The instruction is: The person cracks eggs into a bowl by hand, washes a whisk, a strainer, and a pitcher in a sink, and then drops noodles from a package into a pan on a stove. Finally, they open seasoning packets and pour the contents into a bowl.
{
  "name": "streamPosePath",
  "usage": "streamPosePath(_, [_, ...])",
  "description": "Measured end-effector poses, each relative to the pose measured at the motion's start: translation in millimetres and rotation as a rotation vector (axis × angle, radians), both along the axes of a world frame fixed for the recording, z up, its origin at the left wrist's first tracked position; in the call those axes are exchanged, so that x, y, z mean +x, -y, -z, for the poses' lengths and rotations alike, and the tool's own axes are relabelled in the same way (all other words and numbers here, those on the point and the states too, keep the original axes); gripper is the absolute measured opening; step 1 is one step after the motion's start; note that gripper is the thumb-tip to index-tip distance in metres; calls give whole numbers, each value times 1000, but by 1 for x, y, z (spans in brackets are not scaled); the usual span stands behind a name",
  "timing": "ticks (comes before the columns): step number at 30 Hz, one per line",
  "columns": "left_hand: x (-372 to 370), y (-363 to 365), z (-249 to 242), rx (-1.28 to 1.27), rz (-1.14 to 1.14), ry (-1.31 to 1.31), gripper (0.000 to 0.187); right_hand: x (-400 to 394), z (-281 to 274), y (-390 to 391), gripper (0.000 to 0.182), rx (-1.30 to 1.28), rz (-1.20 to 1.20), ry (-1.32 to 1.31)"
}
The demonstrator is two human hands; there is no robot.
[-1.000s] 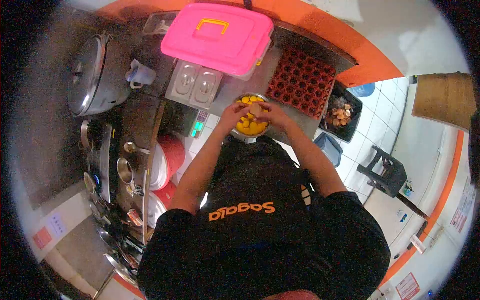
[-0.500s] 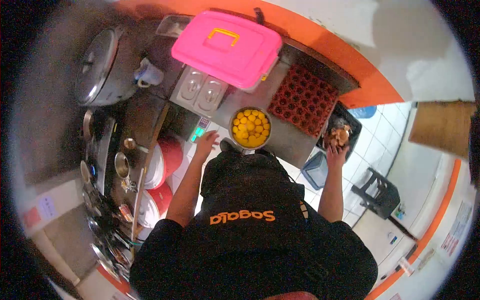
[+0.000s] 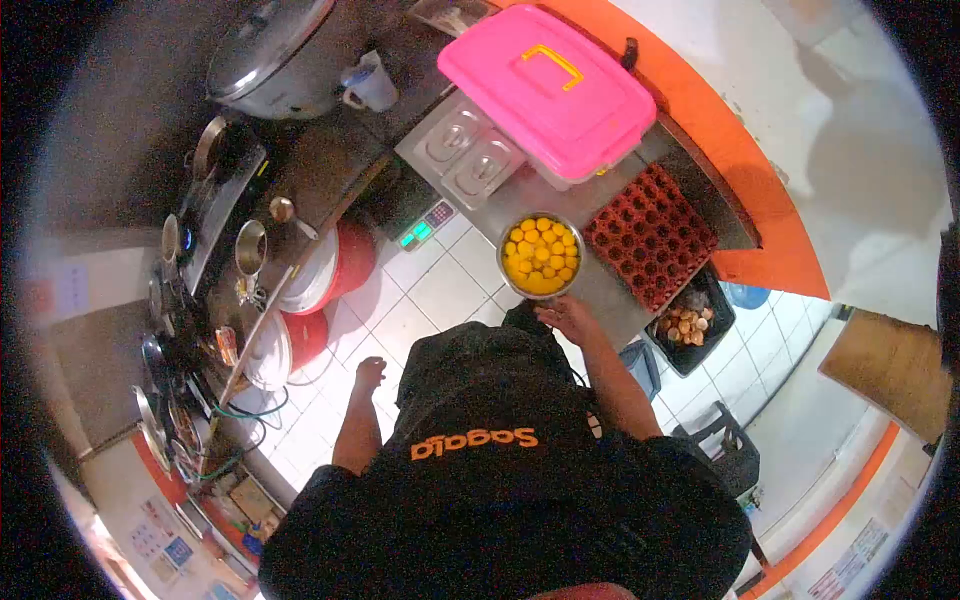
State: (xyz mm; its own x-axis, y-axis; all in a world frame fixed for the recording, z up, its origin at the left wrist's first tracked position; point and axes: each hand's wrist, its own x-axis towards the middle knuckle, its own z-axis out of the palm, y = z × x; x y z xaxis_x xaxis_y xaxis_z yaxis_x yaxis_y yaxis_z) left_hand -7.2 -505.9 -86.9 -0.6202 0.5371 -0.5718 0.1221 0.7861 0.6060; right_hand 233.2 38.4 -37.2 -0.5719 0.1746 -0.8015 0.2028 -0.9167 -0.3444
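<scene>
My right hand [image 3: 568, 318] is closed at the near rim of a round metal bowl [image 3: 503, 272], its fingers bent against the edge. Several whole yellow egg yolks [image 3: 541, 250] fill the bowl, which sits at the near edge of the steel counter [image 3: 520, 190]. Low on the left, over the tiled floor, my left hand [image 3: 370, 373] hangs beside my body. Its fingers look curled, with nothing visible in them. Right of the bowl lies a dark red egg tray [image 3: 650, 235] with vacant cups. Below that tray, broken eggshells [image 3: 685, 326] lie in a black bin [image 3: 722, 325].
A pink lidded box [image 3: 550, 90] and two lidded steel pans [image 3: 470, 155] stand on the counter. A scale with a lit green display [image 3: 415, 236] is left of them. Red buckets [image 3: 350, 265], a large pot [image 3: 275, 60] and a stove with pans [image 3: 215, 290] line the left.
My right hand has left the eggshells in the bin and come left to the bowl's near rim. My left hand has dropped back from near the bowl. The view has turned.
</scene>
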Motion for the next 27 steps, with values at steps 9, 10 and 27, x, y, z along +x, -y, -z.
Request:
streamPosePath(9, [107, 26, -89, 20, -946, 318, 34, -46, 32, 28, 34, 151, 161, -95])
streamPosePath(10, [123, 39, -87, 64, -1003, 384, 35, -45, 47, 25, 33, 145, 184, -172])
streamPosePath(27, [384, 84, -70, 153, -1844, 300, 26, -57, 82, -36, 51, -516, -159, -205])
